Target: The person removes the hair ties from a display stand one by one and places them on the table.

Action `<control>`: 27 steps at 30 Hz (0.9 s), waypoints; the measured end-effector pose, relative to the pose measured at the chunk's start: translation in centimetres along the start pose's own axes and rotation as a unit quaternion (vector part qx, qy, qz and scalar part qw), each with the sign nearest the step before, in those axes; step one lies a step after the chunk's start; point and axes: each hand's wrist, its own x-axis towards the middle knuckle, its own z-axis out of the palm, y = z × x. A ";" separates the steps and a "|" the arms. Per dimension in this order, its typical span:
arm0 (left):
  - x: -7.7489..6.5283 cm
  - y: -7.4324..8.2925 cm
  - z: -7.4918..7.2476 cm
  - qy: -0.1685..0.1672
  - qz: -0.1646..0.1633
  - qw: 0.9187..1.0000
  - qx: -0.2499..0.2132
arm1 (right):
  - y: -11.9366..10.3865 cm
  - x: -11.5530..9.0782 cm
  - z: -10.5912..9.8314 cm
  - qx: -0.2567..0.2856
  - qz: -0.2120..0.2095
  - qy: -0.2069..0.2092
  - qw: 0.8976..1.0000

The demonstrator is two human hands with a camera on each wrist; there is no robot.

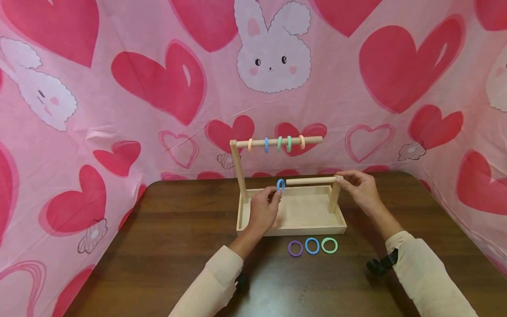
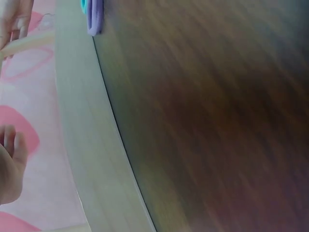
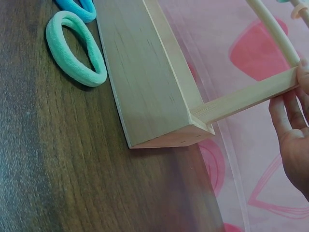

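Note:
In the head view my left hand [image 1: 264, 210] pinches a blue hair tie [image 1: 281, 185] upright between thumb and fingers. This hair tie is right at the free left end of the lower wooden bar [image 1: 310, 181]. My right hand [image 1: 362, 190] grips the top of the short right post [image 1: 334, 197], where that bar joins it. The right wrist view also shows fingers and thumb around the post top. Several hair ties in peach, blue and green hang on the upper bar [image 1: 259, 143]. In the left wrist view my left hand [image 2: 10, 164] shows only partly, its hair tie out of frame.
Both posts rise from a shallow wooden tray [image 1: 291, 231] on the dark wooden table [image 1: 178, 246]. In front of it lie a purple hair tie [image 1: 295, 248], a blue one and a green hair tie [image 3: 75, 50]. A pink heart-and-rabbit cloth [image 1: 158, 88] hangs behind and beside the table.

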 end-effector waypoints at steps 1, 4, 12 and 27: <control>-0.1 0.0 -0.1 -0.003 -0.003 1.000 -0.006 | 0.0 0.0 0.0 0.000 0.000 0.000 1.000; -0.2 -0.1 -0.4 -0.012 -0.009 1.000 -0.018 | 0.1 0.0 -0.1 -0.001 -0.001 0.000 1.000; -0.8 -0.1 -1.0 -0.031 -0.056 0.995 -0.071 | 0.2 0.1 -0.1 -0.017 0.001 0.000 1.000; -1.3 0.4 -1.6 -0.039 -0.180 0.962 -0.202 | 0.3 0.2 -0.2 -0.006 -0.004 -0.005 1.000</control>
